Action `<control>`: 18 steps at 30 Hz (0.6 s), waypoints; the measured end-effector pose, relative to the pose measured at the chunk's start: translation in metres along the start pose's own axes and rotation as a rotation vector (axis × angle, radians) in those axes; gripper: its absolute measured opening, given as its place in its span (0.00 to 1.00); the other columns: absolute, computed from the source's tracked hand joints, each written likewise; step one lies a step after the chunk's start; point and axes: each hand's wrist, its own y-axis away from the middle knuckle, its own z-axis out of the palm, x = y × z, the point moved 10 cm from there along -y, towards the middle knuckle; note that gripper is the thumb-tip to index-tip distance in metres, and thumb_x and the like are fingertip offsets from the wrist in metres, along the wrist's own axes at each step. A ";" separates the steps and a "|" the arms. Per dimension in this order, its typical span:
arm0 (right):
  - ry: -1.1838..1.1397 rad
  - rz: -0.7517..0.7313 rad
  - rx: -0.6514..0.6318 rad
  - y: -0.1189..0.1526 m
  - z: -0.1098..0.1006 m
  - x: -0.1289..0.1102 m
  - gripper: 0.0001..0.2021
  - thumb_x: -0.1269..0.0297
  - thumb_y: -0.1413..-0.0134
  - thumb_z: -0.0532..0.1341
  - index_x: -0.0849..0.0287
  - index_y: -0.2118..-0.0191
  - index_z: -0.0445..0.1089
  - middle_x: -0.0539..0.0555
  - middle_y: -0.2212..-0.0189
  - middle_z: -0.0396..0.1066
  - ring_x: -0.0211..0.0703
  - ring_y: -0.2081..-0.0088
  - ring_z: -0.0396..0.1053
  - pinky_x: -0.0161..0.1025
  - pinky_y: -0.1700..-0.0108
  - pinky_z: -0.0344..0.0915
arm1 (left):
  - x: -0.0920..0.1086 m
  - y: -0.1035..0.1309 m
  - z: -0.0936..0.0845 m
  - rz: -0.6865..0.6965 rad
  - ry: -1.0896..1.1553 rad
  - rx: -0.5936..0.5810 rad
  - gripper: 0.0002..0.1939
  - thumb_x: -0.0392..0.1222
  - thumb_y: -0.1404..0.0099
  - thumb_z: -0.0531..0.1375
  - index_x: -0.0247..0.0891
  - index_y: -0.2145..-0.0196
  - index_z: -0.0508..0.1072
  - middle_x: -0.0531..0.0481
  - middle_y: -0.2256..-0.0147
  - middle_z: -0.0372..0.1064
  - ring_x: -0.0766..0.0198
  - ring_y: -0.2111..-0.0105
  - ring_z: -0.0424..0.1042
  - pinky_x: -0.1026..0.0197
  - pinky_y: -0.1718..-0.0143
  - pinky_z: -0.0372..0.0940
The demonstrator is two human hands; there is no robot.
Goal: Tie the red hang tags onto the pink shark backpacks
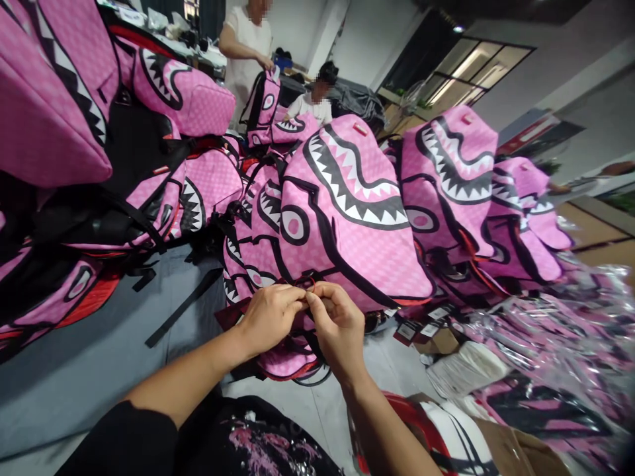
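Observation:
A pink backpack (347, 244) with a toothed shark mouth and a round eye lies in front of me. At its near lower edge both hands meet, fingertips together. My left hand (272, 314) is closed in a pinch, and my right hand (340, 324) pinches beside it. Between the fingers runs a thin red cord (309, 284), close to the backpack's black trim; its ends are hidden. A dark red tag (229, 317) shows just left of my left hand. Whether it hangs from the cord I cannot tell.
More pink backpacks (449, 178) are piled left, behind and right. Black-and-red hang tags (407, 330) lie to the right. Plastic-wrapped pink goods (550, 337) are heaped beyond them. At the back a person (248, 46) holds a backpack; another person (312, 106) is lower down.

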 end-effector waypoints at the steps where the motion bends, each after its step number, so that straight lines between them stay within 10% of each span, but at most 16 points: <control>1: 0.005 -0.011 -0.006 0.001 0.001 -0.001 0.06 0.62 0.42 0.60 0.58 0.67 0.67 0.53 0.66 0.68 0.38 0.68 0.67 0.36 0.66 0.66 | -0.001 0.001 0.001 0.001 0.019 0.003 0.09 0.30 0.34 0.54 0.38 0.66 0.73 0.52 0.69 0.74 0.66 0.68 0.72 0.64 0.66 0.62; 12: -0.137 -0.019 0.081 0.000 -0.003 0.001 0.06 0.61 0.45 0.62 0.59 0.66 0.69 0.55 0.63 0.68 0.41 0.62 0.69 0.39 0.61 0.70 | 0.008 0.004 -0.002 0.073 -0.226 0.243 0.08 0.31 0.33 0.54 0.38 0.66 0.72 0.51 0.70 0.73 0.63 0.69 0.72 0.62 0.68 0.62; 18: -0.174 -0.013 0.116 0.001 -0.004 -0.003 0.05 0.64 0.44 0.61 0.59 0.68 0.69 0.54 0.64 0.68 0.40 0.62 0.68 0.39 0.59 0.68 | 0.001 0.005 -0.009 -0.038 0.015 0.296 0.07 0.31 0.37 0.57 0.38 0.70 0.71 0.52 0.72 0.72 0.65 0.70 0.72 0.63 0.66 0.64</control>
